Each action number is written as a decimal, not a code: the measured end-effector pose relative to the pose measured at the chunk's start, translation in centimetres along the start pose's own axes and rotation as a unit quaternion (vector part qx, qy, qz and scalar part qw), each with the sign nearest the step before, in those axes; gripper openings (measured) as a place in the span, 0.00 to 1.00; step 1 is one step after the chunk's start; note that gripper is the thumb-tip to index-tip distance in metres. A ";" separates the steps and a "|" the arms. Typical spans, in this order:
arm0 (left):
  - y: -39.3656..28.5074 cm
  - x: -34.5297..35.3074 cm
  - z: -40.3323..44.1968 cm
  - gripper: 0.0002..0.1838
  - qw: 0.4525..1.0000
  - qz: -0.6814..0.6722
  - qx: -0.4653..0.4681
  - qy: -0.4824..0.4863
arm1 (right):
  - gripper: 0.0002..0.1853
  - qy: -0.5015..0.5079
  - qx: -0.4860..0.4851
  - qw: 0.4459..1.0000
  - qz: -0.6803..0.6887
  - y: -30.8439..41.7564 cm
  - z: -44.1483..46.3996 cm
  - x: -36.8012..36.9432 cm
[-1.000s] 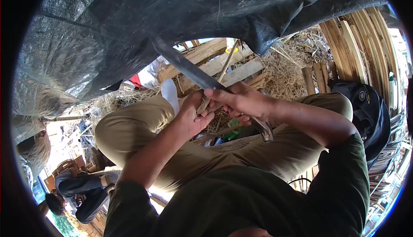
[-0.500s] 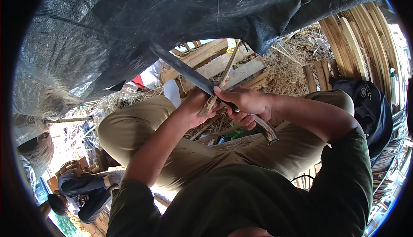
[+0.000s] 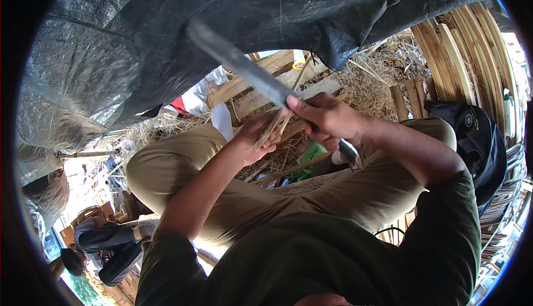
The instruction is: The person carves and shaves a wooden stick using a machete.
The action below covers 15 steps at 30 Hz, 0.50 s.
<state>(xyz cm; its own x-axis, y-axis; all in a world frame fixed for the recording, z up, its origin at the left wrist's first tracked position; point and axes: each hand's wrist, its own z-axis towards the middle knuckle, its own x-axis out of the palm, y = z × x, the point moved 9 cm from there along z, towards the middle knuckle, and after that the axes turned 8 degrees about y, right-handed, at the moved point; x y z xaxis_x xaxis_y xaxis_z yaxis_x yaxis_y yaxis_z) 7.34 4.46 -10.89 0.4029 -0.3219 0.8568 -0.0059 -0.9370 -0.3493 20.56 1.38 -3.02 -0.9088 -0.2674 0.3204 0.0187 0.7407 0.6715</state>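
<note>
My right hand [image 3: 331, 121] is closed round the handle of a machete [image 3: 240, 66]. Its long blade points up and to the left, with the tip blurred by motion. The curved butt of the handle sticks out below that hand. My left hand [image 3: 256, 138] is wrapped round a thin wooden stick [image 3: 274, 127], which slants up and away to the right. The stick's near end looks split into two strips. The blade crosses over the stick just beyond my left hand; whether they touch I cannot tell.
A black tarp [image 3: 166, 23] hangs low in front. Wooden planks [image 3: 266, 86] and dry straw [image 3: 366, 98] lie beyond my crossed legs. Stacked timber [image 3: 469, 56] and a black bag [image 3: 469, 134] are at the right. Another person [image 3: 111, 247] sits at the lower left.
My right hand has moved slightly right, and the machete blade has risen up and away from my left hand. The left hand stays in place with the stick, whose split end shows more.
</note>
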 end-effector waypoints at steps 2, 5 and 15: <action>-0.6 1.3 -0.3 0.10 0.987 0.047 -0.006 -0.153 | 0.29 -0.028 -0.034 0.999 -0.026 0.7 -0.4 -1.0; -0.4 0.9 -0.3 0.11 0.986 0.034 -0.016 -0.161 | 0.24 -0.042 -0.056 0.996 -0.050 1.3 -0.5 -1.9; -0.1 0.6 -0.3 0.14 0.972 0.066 -0.031 -0.224 | 0.34 -0.167 -0.022 0.950 -0.263 -0.2 3.2 -7.0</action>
<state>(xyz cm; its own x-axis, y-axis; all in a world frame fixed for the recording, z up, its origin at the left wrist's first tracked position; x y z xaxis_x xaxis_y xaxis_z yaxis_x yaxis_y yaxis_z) 7.31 4.33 -10.16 0.7527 -0.3619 0.5500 -0.1344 -0.9023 -0.4097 25.61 5.06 -7.54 -0.8789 -0.3779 -0.2911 -0.4633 0.5311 0.7094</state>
